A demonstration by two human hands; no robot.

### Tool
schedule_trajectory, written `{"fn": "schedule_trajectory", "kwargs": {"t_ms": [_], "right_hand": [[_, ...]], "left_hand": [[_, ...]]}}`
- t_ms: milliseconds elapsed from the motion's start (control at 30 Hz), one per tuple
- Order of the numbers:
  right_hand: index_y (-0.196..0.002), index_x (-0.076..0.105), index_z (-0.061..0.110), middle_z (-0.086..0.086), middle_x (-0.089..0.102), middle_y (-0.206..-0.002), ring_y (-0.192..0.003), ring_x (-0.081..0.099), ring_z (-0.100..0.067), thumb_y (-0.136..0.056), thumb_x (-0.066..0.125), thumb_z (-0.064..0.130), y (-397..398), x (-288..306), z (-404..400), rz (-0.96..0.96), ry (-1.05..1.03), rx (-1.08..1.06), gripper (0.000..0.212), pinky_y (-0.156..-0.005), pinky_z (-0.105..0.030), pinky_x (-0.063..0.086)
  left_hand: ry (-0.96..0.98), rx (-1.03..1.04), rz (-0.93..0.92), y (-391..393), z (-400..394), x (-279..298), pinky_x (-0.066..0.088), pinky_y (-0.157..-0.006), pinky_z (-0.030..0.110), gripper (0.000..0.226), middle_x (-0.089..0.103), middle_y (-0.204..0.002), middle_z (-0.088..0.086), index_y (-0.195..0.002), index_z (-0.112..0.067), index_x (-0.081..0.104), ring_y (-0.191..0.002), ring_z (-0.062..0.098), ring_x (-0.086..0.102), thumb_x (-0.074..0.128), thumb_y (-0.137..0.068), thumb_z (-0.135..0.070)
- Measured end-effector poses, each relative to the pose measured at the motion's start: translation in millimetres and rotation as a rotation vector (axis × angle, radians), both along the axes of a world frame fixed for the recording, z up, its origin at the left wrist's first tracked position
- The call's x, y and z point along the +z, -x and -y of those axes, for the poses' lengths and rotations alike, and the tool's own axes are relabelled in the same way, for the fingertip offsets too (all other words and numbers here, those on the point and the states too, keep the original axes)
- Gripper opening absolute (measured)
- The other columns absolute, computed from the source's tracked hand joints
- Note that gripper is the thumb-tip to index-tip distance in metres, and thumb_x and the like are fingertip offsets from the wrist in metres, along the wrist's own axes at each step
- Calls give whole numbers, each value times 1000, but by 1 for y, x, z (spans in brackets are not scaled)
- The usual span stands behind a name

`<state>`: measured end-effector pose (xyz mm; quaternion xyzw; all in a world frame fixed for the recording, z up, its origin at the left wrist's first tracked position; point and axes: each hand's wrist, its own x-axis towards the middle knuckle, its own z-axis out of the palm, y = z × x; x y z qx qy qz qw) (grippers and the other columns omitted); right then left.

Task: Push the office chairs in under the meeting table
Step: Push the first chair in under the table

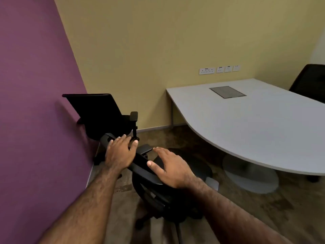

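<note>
A black office chair (151, 176) stands right in front of me, seen from above and behind, well left of the white meeting table (255, 124). My left hand (120, 150) lies over the top edge of its backrest, fingers curled around it. My right hand (168, 166) rests flat on the same backrest edge further right, fingers spread. A second black chair (98, 111) stands against the purple wall behind it. A third black chair (311, 81) sits at the table's far right side.
The purple wall (35, 103) runs close along the left. The table's round pedestal base (251, 175) stands on the brown carpet. A cable hatch (227, 91) is set in the tabletop. Sockets (219, 69) line the yellow wall.
</note>
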<state>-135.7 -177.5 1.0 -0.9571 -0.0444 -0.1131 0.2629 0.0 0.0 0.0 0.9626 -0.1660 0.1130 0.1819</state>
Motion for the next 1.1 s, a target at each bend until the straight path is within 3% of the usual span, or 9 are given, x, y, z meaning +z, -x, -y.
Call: {"fn": "schedule_trajectory", "kwargs": {"t_ms": [233, 333, 433, 567, 800, 1100], "right_hand": [[-151, 24, 36, 5, 44, -152, -132, 46, -23, -69, 36, 91, -16, -24, -40, -297, 97, -184, 99, -103, -46, 39], [-150, 28, 36, 6, 44, -151, -134, 44, -21, -72, 37, 90, -14, -38, -51, -273, 199, -280, 95, -105, -43, 36], [-147, 37, 33, 3, 55, -142, -126, 52, -21, -74, 26, 93, -9, -54, -58, -170, 287, -458, 95, -100, -42, 39], [-136, 53, 27, 3, 66, -125, -112, 61, -21, -65, 18, 102, -11, -62, -53, -100, 348, -613, 108, -92, -41, 44], [-108, 69, 26, 5, 72, -93, -87, 68, -20, -65, 27, 101, -27, -69, -39, 33, 382, -707, 96, -77, -38, 49], [-102, 71, 25, 8, 71, -89, -84, 66, -17, -64, 26, 102, -66, -65, -8, 70, 366, -800, 97, -77, -36, 48]], "left_hand": [[-85, -86, 45, -66, -63, -20, 17, -118, 45, 64, 42, -153, 10, -141, -15, 51, -143, 26, 33, 32, -98, -59], [-133, -148, 40, -84, -78, -32, 20, -117, 46, 72, 46, -150, 11, -141, -15, 51, -139, 27, 38, 26, -95, -64], [-187, -208, 89, -89, -84, -52, 23, -116, 49, 79, 46, -148, 14, -143, -16, 48, -138, 31, 39, 13, -91, -65], [-87, -256, 133, -97, -76, -68, 21, -115, 56, 63, 48, -146, 17, -137, -20, 56, -135, 36, 40, 21, -95, -54], [-43, -319, 210, -125, -53, -72, 14, -113, 62, 59, 56, -137, 17, -128, -17, 63, -126, 37, 47, 24, -96, -47], [-43, -399, 209, -181, 0, -73, 14, -113, 64, 60, 55, -138, 17, -129, -16, 62, -126, 37, 46, 22, -96, -48]]}}
